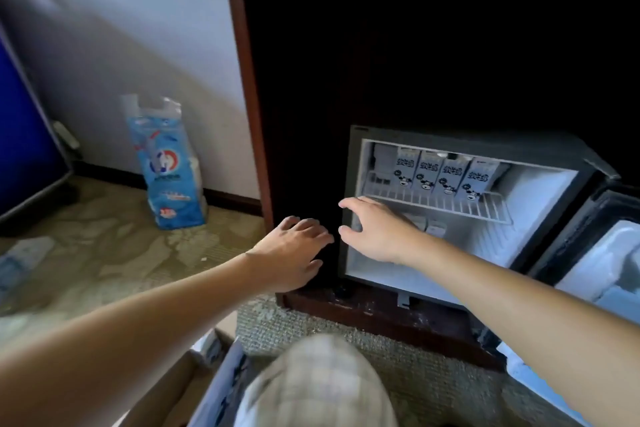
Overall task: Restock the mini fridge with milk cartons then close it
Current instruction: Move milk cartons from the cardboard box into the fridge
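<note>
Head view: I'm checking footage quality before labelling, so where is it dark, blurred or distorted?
Head view: the cabinet above the mini fridge is almost black; the fridge interior is bright, so the milk cartons on the wire shelf read clearly; the knee at the bottom edge is blurred; the left hand and right hand are fairly sharp; the wide lens bends the wooden frame.

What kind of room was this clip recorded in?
Probably a hotel guest room. A mini fridge sits built into a dark wooden cabinet, patterned carpet covers the floor, and a pack of paper rolls leans against the wall like housekeeping stock.
</note>
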Tool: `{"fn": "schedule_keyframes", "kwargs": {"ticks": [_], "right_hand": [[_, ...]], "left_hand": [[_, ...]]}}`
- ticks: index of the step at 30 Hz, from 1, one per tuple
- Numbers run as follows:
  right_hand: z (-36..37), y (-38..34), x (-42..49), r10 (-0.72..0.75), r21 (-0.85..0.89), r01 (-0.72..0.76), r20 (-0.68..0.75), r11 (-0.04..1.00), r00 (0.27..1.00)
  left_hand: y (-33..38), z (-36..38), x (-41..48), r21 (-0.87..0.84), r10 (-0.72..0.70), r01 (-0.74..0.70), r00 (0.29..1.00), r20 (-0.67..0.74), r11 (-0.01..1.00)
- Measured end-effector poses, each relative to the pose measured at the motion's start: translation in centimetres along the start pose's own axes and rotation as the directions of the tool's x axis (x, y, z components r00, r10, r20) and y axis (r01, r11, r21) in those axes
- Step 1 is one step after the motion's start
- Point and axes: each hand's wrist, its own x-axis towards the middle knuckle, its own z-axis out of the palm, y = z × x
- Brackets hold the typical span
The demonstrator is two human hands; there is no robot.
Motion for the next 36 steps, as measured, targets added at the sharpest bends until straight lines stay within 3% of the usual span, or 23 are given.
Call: {"fn": "schedule_keyframes", "kwargs": {"ticks": [4,9,15,25,30,36], "right_hand": [[0.7,-7.2,0.3,-0.074,-0.021,0.074,0.001,0.997,0.997],[3.5,-13.3,0.2,-0.127,-0.021,0.127,0.019,0.992,0.992],[8.2,-18.1,1.7,-0.199,0.011,0.200,0.123,0.980,0.972],[14.6,-18.3,3.4,-0.237,-0.010,0.244,0.207,0.970,0.949],[15.5,-17.8,3.6,-0.248,-0.038,0.265,0.246,0.964,0.937],[16.0,-17.6,3.7,-0.267,-0.040,0.285,0.245,0.958,0.932]], "left_hand": [[-1.8,-1.5,-6.0,0.075,-0.043,0.044,0.999,-0.013,0.996],[-4.5,-0.8,-13.0,0.020,-0.193,0.194,0.981,-0.035,0.981],[-6.9,4.8,-19.9,-0.083,-0.438,0.439,0.898,0.036,0.895],[-8.7,14.5,-20.7,-0.088,-0.651,0.677,0.729,0.210,0.730],[-8.5,18.4,-20.4,-0.077,-0.728,0.791,0.593,0.344,0.607],[-7.4,21.2,-20.0,-0.100,-0.801,0.844,0.533,0.274,0.527]]}}
